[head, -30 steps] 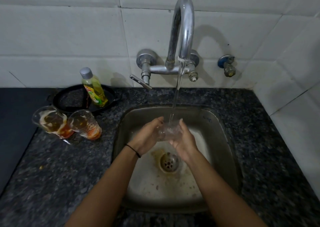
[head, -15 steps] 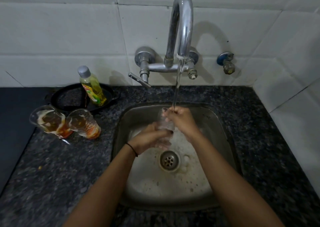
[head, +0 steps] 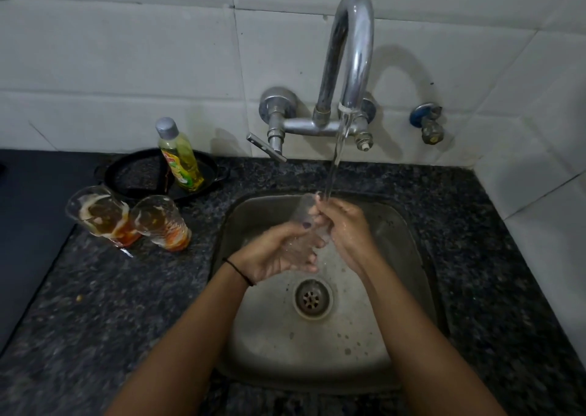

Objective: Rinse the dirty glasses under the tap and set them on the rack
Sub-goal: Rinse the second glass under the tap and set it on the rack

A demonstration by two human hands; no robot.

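Note:
A clear glass (head: 302, 217) stands upright over the steel sink (head: 253, 212), under the stream running from the chrome tap (head: 352, 50). My left hand (head: 272, 253) cups the glass from below and behind. My right hand (head: 345, 225) grips its rim, fingers at the mouth where the water lands. Two dirty glasses stand on the dark granite counter left of the sink: one (head: 98, 215) streaked with white foam over brown liquid, the other (head: 161, 222) with orange residue at the bottom. No rack is in view.
A bottle of yellow dish liquid (head: 180, 158) stands in a black round pan (head: 136, 177) behind the dirty glasses. The drain (head: 312, 298) sits mid-sink. A small valve (head: 428, 123) juts from the white tiled wall at the right. A dark surface (head: 28, 225) borders the counter's left.
The glass went from low in the sink, between both palms, up to the stream. My right hand shifted to its rim and my left dropped under its base.

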